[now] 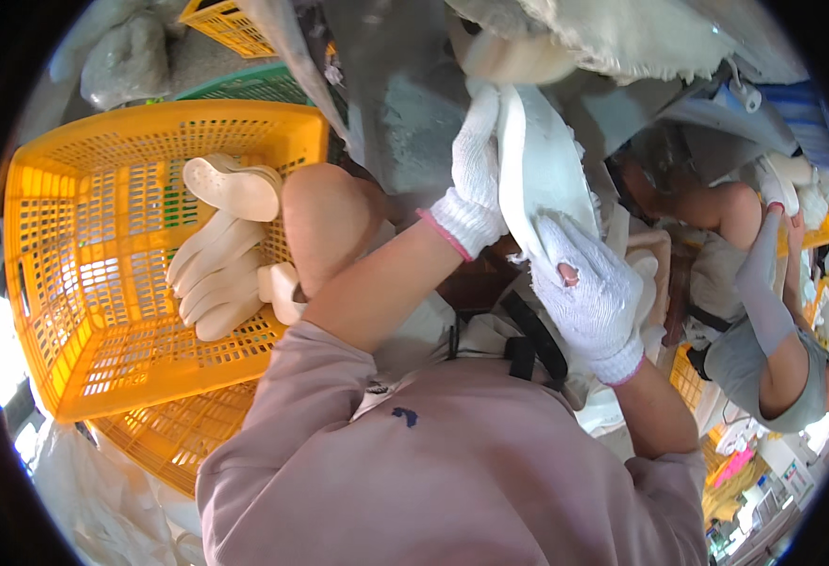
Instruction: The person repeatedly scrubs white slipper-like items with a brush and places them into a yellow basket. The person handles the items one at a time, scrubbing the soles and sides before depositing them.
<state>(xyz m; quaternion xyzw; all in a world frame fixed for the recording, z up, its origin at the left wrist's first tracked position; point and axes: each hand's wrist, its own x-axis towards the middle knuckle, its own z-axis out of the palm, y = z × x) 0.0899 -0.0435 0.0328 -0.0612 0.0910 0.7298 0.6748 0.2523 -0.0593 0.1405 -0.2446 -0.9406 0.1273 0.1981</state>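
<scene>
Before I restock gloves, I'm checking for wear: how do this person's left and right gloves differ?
The right glove has a hole showing skin; the left glove shows none here. The left glove is along the white piece's left edge; the right glove at its lower end. Both are white knit with pinkish cuff edges.

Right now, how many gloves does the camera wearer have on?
2: one on the left hand, one on the right hand, both holding the white sole.
</scene>
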